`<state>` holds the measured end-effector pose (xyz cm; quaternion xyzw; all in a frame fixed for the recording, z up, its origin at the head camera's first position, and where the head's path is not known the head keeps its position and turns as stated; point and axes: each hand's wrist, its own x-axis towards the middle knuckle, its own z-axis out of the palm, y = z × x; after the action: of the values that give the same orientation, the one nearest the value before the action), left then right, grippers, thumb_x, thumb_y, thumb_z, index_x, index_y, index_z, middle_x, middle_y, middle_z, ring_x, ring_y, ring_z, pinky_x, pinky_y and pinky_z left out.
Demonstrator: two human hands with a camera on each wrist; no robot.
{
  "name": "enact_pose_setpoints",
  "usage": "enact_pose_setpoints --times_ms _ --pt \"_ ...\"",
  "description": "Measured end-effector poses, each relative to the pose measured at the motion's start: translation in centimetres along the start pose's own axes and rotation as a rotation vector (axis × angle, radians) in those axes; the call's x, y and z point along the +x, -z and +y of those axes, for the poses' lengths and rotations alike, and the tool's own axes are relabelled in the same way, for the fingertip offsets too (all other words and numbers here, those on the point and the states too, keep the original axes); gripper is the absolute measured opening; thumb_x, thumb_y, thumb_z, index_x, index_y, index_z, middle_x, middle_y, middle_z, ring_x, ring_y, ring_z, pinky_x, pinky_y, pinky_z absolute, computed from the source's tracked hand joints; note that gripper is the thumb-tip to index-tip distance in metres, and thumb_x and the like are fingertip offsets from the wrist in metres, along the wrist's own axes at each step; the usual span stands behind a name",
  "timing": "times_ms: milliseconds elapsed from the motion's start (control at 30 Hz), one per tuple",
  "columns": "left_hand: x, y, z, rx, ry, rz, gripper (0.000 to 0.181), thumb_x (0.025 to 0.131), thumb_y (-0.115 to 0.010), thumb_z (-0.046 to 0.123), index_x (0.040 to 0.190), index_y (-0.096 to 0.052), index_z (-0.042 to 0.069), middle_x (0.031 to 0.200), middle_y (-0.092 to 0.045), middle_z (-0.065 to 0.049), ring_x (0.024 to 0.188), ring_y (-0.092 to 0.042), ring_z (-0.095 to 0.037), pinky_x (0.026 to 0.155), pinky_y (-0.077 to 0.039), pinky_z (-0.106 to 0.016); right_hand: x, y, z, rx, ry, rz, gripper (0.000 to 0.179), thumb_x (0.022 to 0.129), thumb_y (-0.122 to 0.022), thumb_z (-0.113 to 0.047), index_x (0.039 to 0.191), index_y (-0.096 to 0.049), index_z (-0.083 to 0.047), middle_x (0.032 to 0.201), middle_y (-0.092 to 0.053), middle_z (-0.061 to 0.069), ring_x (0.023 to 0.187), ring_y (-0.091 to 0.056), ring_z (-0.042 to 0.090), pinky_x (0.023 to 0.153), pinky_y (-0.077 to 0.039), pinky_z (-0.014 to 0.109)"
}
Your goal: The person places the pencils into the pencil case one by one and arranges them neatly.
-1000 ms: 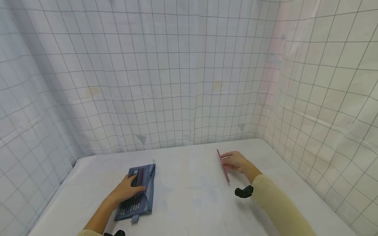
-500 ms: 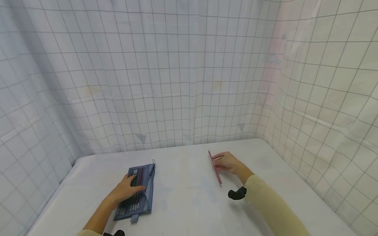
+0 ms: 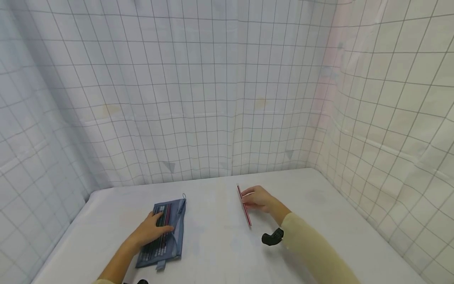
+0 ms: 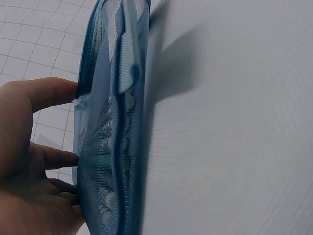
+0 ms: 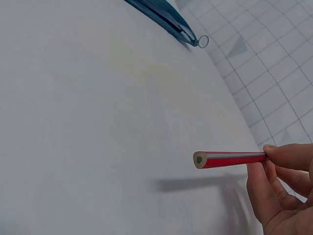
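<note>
A blue mesh zippered pencil case (image 3: 177, 240) with several pencils inside lies at the left of the table. My left hand (image 3: 150, 230) rests on top of it, fingers spread over the mesh and thumb near the zipper. In the left wrist view, fingertips touch the upper face of the case (image 4: 110, 142). Right of the middle, my right hand (image 3: 258, 199) pinches a red and white striped pencil (image 3: 247, 215) between thumb and fingers. The right wrist view shows the flat end of the pencil (image 5: 225, 159) toward the camera, its shadow on the table below.
A white-covered table (image 3: 216, 244) spreads between and around the hands. White grid-patterned curtains (image 3: 198, 98) stand along its back and sides. A ring hangs at the zipper end of the case (image 5: 164, 17) in the right wrist view. Black wrist devices (image 3: 272, 237) sit by the sleeves.
My right hand has carried the pencil leftward across the table, closer to the pencil case. The left hand has stayed on the case.
</note>
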<state>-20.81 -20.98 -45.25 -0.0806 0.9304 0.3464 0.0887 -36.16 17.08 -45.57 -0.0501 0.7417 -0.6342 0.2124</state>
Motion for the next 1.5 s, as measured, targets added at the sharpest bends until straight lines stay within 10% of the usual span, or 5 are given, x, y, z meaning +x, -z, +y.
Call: enact_pose_setpoints --times_ms 1500 --pt "0.0 -0.1 0.2 0.004 -0.034 0.013 0.098 0.096 -0.066 0.05 0.154 -0.025 -0.017 0.155 -0.002 -0.05 0.14 -0.011 -0.07 0.108 -0.021 -0.079 -0.5 -19.3 -2.0 0.019 -0.033 -0.064 0.012 0.084 -0.076 0.013 0.093 -0.074 0.005 0.077 -0.068 0.008 0.063 -0.064 0.013 0.051 -0.055 0.021"
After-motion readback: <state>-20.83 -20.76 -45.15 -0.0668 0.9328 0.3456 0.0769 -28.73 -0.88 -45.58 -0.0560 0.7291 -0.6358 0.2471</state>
